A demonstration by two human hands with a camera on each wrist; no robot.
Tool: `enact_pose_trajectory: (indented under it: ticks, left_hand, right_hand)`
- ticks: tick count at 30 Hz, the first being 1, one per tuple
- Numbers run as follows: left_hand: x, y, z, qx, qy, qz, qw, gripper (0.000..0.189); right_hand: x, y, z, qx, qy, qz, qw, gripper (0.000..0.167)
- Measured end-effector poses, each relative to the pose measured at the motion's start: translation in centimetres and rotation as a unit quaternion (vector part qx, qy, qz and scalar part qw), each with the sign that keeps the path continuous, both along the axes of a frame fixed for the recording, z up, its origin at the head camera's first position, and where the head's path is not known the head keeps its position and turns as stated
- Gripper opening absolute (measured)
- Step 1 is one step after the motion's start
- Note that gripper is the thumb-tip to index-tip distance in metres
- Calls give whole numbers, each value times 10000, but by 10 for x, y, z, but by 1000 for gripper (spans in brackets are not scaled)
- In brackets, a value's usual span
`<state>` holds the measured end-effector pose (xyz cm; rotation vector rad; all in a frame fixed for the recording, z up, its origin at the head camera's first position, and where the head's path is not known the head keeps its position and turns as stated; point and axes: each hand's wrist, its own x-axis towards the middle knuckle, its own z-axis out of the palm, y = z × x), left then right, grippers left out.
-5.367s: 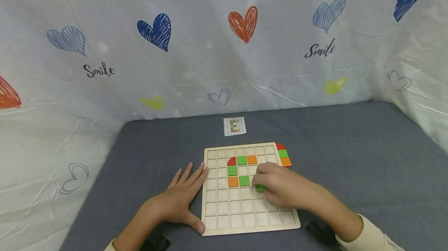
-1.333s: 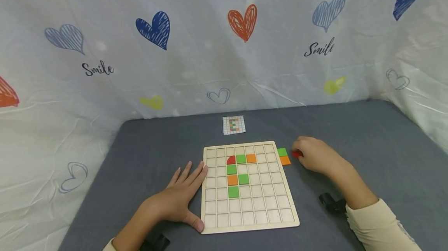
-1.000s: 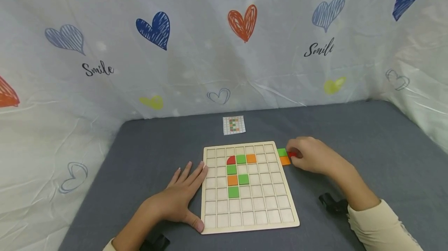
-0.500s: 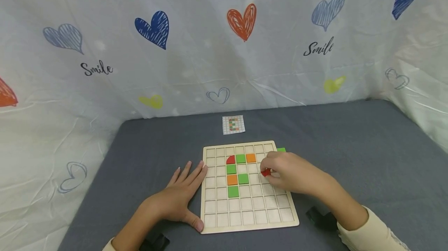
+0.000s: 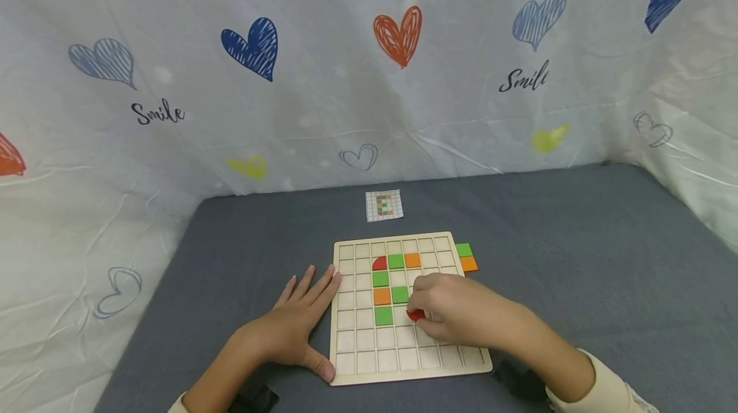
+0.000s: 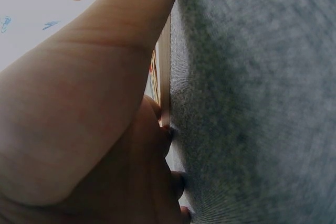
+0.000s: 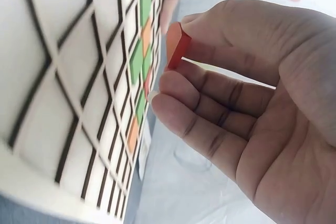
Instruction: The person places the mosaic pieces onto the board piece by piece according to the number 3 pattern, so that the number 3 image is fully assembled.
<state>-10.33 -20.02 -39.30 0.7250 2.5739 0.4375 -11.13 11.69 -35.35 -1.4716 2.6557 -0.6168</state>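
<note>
My right hand (image 5: 455, 307) pinches a red tile (image 7: 177, 43) with a rounded side between thumb and fingers, low over the wooden grid board (image 5: 398, 362). In the head view it is right of a green tile (image 5: 383, 315) and below another green tile (image 5: 400, 294). My left hand (image 5: 288, 333) lies with fingers spread along the board's left edge, fingertips and thumb at the rim. Set in the grid are also a red quarter-round tile (image 5: 379, 263), an orange tile (image 5: 412, 260) in the top row and an orange tile (image 5: 382, 296) lower down.
Two loose tiles, one green (image 5: 464, 250) and one orange (image 5: 469, 264), lie against the board's upper right edge. Behind the board is a small printed card (image 5: 384, 205) with a coloured grid pattern. Grey cloth (image 5: 259, 234) covers the table, backed by a white heart-printed curtain (image 5: 323, 99).
A green tile my right hand held earlier now sits in the grid. That hand then took the red tile from right of the board and carried it left over the grid. My left hand stayed put.
</note>
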Motion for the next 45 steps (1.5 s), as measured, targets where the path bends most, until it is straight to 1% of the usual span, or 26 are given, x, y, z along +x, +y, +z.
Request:
enact_pose_trajectory:
  ticks: [4, 7, 11, 14, 18, 21, 26, 30, 38, 40, 45]
  left_hand:
    - [1, 0, 0, -15, -22, 5, 10000, 142]
    - [1, 0, 0, -17, -31, 13, 10000, 142]
    - [1, -1, 0, 3, -51, 46, 10000, 141]
    - [1, -1, 0, 11, -59, 50, 10000, 141]
    - [2, -1, 0, 3, -51, 39, 10000, 141]
    - [1, -1, 0, 1, -39, 32, 10000, 141]
    - [1, 0, 0, 43, -19, 18, 10000, 142]
    - [1, 0, 1, 66, -8, 15, 10000, 142]
    - [1, -1, 0, 22, -20, 37, 10000, 142]
    - [1, 0, 0, 26, -13, 38, 10000, 142]
    - [0, 0, 0, 92, 0, -1, 10000, 142]
  right_hand:
    - [7, -11, -1, 100, 78, 212, 9997, 15]
    - [11, -19, -2, 240, 206, 358, 9989, 20]
    - [15, -29, -3, 407, 300, 434, 9978, 24]
    - [18, -36, -4, 510, 370, 480, 9969, 22]
    - [19, -43, -8, 723, 598, 554, 9940, 17]
    - [20, -46, -13, 893, 781, 532, 9915, 17]
    - [22, -49, -17, 1003, 922, 389, 9899, 17]
    - [22, -51, -17, 960, 944, 332, 9903, 16]
    - [19, -54, -18, 1043, 1063, 198, 9887, 12]
    - [18, -54, -18, 1041, 997, 161, 9894, 12]
    - [15, -56, -17, 1050, 590, 82, 9927, 16]
